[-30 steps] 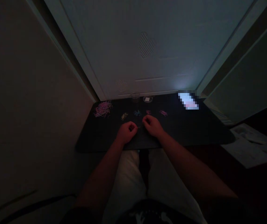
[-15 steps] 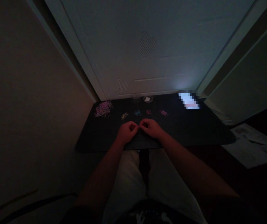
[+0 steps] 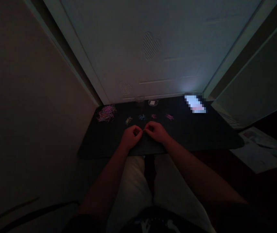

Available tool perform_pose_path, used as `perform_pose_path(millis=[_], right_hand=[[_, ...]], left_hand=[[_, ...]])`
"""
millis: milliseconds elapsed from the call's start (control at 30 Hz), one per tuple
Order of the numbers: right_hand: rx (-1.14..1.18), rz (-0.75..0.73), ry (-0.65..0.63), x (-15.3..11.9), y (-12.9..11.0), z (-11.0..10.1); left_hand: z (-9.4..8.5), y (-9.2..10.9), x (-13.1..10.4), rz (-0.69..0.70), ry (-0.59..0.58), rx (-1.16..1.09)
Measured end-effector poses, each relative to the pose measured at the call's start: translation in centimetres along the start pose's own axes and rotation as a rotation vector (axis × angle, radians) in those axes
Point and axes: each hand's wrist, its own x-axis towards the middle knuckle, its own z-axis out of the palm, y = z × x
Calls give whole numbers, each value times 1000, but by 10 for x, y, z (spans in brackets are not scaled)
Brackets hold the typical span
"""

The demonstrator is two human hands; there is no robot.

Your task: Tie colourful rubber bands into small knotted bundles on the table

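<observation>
In the head view, the left hand (image 3: 131, 136) and the right hand (image 3: 155, 131) are above the near part of a dark table (image 3: 186, 136). Both hands are curled, and in each one the thumb and the index finger come together in a pinch. The fingertips of the two hands point to each other and are very near. Something thin may be between them, but it is too small and too dark, so I cannot tell what each hand grips.

Just beyond the hands, four small piles lie in a row. From left to right they are a yellowish pile (image 3: 128, 120), a blue pile (image 3: 142, 117), a small pink pile (image 3: 154, 116) and a pink-purple pile (image 3: 169, 117). A larger pile of mixed thin pieces (image 3: 107, 113) lies at the far left part of the table. Near the far edge there stand a clear cup (image 3: 139, 99), which is hard to see, and beside it a round shallow dish (image 3: 153, 102) with a white square (image 3: 152, 102) in it. A bright blurred object (image 3: 195, 104) lies at the far right.
</observation>
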Motion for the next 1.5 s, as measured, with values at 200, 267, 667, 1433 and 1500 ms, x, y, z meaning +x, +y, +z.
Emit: perform_pose_path(millis=[200,267,667,1433,1500], right_hand=[[-66,-33,5,1,1,1],[-100,-28,36,2,2,1],[-98,-1,1,2,2,1],[-133,64,203,6,7,2],[-121,82,221,6,7,2]], left_hand=[[0,0,0,18,-21,0],[-1,1,-1,44,-63,-7],[-2,1,-1,22,-102,0],[-8,2,-5,64,-285,-19],[-9,2,-6,62,-299,-11]])
